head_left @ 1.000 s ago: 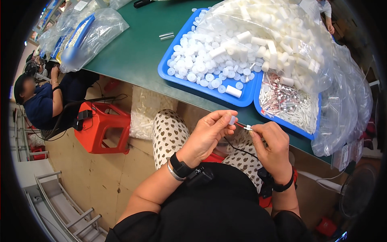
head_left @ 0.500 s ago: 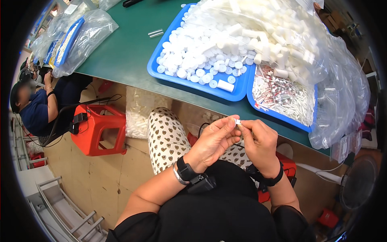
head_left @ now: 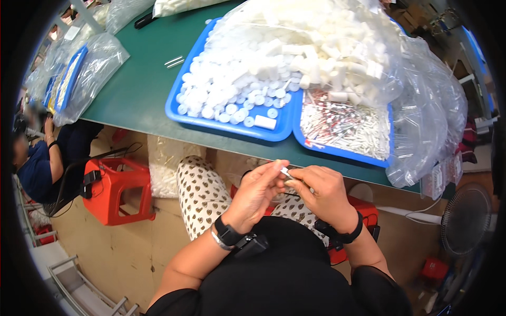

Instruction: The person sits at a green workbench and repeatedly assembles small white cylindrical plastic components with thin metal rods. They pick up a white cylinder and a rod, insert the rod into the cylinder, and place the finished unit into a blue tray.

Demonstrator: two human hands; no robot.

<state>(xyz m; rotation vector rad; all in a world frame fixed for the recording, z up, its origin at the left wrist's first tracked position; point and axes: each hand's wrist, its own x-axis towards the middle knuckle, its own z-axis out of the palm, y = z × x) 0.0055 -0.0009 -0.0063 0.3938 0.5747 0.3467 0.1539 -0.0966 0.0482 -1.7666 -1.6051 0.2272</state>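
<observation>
A small white piece (head_left: 285,171) sits between my two hands, above my lap and just off the table edge. My left hand (head_left: 254,194) pinches it between thumb and fingertips. From the other side, my right hand (head_left: 322,190) has thumb and forefinger closed at the same piece; the fingertips hide much of it. Beyond my hands lies a blue tray (head_left: 172,101) with loose white discs (head_left: 213,97) and a white cylinder (head_left: 265,122). Beside it, a second blue tray (head_left: 342,157) holds many slim white pieces (head_left: 363,134) and red-and-white ones.
A large clear bag of white cylinders (head_left: 316,47) spreads over both trays. Two clear rods (head_left: 174,62) lie on the green table (head_left: 132,87). A red stool (head_left: 118,192) stands at left, near a seated person (head_left: 39,163). To the right is a fan (head_left: 465,224).
The whole view has shifted, putting the trays further left and showing a bag at the table's far side. Both hands keep the white piece, with the right hand's fingers turned slightly.
</observation>
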